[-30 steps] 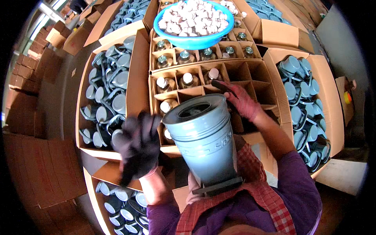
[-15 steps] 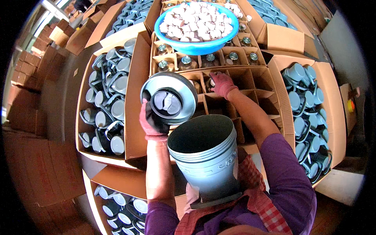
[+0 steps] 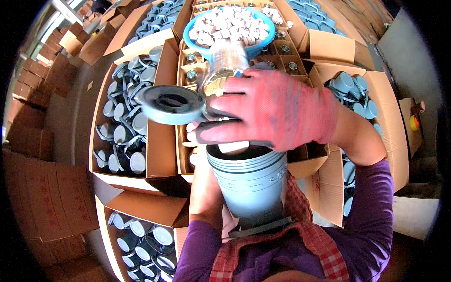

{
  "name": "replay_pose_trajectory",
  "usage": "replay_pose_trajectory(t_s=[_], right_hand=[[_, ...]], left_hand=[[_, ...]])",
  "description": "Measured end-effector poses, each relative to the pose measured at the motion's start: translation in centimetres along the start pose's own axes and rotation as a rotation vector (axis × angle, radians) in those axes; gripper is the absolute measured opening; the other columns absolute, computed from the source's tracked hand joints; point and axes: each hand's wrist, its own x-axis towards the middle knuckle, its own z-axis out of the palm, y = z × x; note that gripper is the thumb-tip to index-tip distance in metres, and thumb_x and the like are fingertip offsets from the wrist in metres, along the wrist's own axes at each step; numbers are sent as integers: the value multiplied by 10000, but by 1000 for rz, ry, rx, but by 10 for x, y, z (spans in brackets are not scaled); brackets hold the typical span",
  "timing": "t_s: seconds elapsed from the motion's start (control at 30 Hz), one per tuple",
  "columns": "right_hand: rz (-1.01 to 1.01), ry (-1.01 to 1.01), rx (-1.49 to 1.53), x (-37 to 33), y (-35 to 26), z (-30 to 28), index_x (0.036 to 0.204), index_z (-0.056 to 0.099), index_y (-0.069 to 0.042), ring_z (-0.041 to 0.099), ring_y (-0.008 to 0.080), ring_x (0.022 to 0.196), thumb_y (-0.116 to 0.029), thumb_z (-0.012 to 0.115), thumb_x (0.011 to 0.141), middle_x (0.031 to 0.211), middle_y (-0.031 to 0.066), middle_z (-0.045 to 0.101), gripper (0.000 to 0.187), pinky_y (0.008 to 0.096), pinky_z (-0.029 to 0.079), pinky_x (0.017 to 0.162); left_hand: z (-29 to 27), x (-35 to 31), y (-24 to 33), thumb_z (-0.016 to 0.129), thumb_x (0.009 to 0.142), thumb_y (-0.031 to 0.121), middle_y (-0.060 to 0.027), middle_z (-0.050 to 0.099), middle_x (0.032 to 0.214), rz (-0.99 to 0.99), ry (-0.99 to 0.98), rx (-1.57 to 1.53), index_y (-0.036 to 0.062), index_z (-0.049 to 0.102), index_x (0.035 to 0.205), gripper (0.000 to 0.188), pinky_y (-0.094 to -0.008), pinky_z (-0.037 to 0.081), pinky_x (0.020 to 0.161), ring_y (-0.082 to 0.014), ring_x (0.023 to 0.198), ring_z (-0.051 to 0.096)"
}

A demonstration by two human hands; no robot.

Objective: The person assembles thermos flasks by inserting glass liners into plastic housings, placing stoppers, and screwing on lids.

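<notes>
The right hand [image 3: 277, 110], in a red glove, is closed around a clear glass liner [image 3: 225, 66] and holds it mouth-down just above the open grey flask [image 3: 249, 183], which is braced upright against the person's chest. The left hand [image 3: 199, 134] is mostly hidden behind the right; it seems to grip the grey lid [image 3: 171, 103], held tilted to the left of the flask mouth, though I cannot tell its fingers for sure. To seat the liner well, I judge it should go straight down the middle, clear of the rim, lid kept aside. Partitioned cartons [image 3: 300, 160] of liners lie beyond.
</notes>
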Motion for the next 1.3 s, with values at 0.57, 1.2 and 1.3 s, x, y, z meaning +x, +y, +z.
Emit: replay_pose_trajectory(t_s=[0.57, 1.2, 1.3], right_hand=[[545, 127, 1720, -53, 4, 35, 994, 607, -17, 565, 162, 925, -96, 637, 722, 1000, 73, 615, 285, 291, 439, 840], [767, 1097, 1403, -85, -55, 98, 890, 539, -16, 493, 130, 805, -605, 563, 752, 881, 41, 529, 606, 249, 399, 719], [811, 1105, 1258, -85, -62, 88, 864, 550, -13, 505, 135, 775, -558, 582, 765, 865, 54, 547, 555, 248, 408, 699]], left_hand=[[21, -57, 56, 535, 838, 249, -131, 566, 1096, 299, 271, -83, 35, 504, 1190, 414, -345, 441, 845, -233, 976, 548], [92, -56, 73, 587, 735, 517, -188, 634, 788, 496, -274, 1066, -20, 645, 740, 540, -361, 490, 694, -303, 764, 631], [72, -59, 57, 566, 739, 535, -206, 634, 800, 611, -228, 1010, -26, 617, 683, 565, -364, 493, 705, -321, 786, 627]])
